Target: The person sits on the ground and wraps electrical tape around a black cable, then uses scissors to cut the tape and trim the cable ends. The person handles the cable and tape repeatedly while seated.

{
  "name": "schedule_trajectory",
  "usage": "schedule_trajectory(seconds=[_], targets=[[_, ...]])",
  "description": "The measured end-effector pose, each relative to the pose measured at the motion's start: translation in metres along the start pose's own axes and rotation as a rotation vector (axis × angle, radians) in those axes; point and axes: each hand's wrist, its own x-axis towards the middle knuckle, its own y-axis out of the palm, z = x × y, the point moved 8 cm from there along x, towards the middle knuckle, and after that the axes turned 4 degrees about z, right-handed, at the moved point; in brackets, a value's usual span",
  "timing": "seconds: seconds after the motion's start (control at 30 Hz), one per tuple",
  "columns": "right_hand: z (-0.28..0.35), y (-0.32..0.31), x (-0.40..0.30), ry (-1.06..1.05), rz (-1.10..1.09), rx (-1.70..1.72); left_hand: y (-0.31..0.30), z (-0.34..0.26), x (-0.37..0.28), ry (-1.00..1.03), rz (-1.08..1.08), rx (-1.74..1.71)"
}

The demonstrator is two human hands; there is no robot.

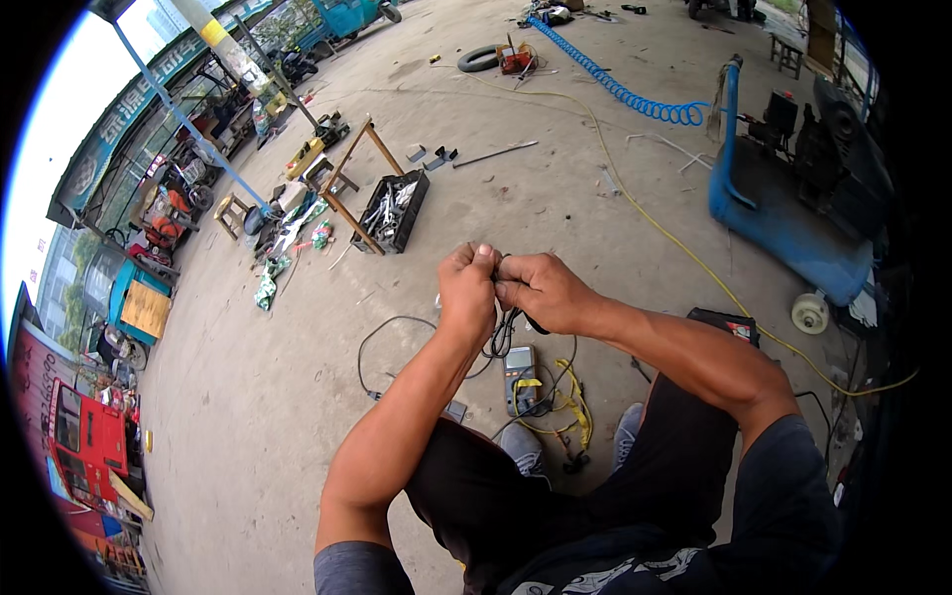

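My left hand [468,286] and my right hand [547,290] meet in front of me, both closed on a black cable [503,335]. Loops of it hang below my fingers, and the bit pinched between the hands is mostly hidden. A thin dark cord [387,321] curves over the concrete left of my hands. Between my shoes lies a digital multimeter [520,372] with a grey display. Yellow leads [582,405] are tangled at its right side. A flat grey object [455,410] shows partly behind my left forearm.
A black crate of tools [394,212] stands ahead beside a wooden frame [349,212]. A blue air compressor tank [788,216] is at right, with a coiled blue hose [625,93]. A yellow hose [662,227] crosses the ground. A black case [725,323] sits beyond my right forearm.
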Motion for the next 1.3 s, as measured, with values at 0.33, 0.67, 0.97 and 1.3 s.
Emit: schedule_trajectory(seconds=[0.33, 0.67, 0.97, 1.3], targets=[[0.001, 0.005, 0.0, -0.04, 0.037, -0.038, -0.007, 0.008, 0.007, -0.001, -0.039, -0.088], [-0.01, -0.001, 0.003, 0.036, 0.058, 0.334, 0.006, 0.006, 0.01, -0.019, 0.139, -0.086], [-0.015, -0.01, 0.005, 0.112, 0.046, 0.353, 0.008, -0.005, 0.013, 0.122, 0.237, 0.128], [-0.009, 0.001, 0.008, 0.074, 0.072, -0.018, -0.008, -0.004, 0.014, 0.107, -0.018, 0.262]])
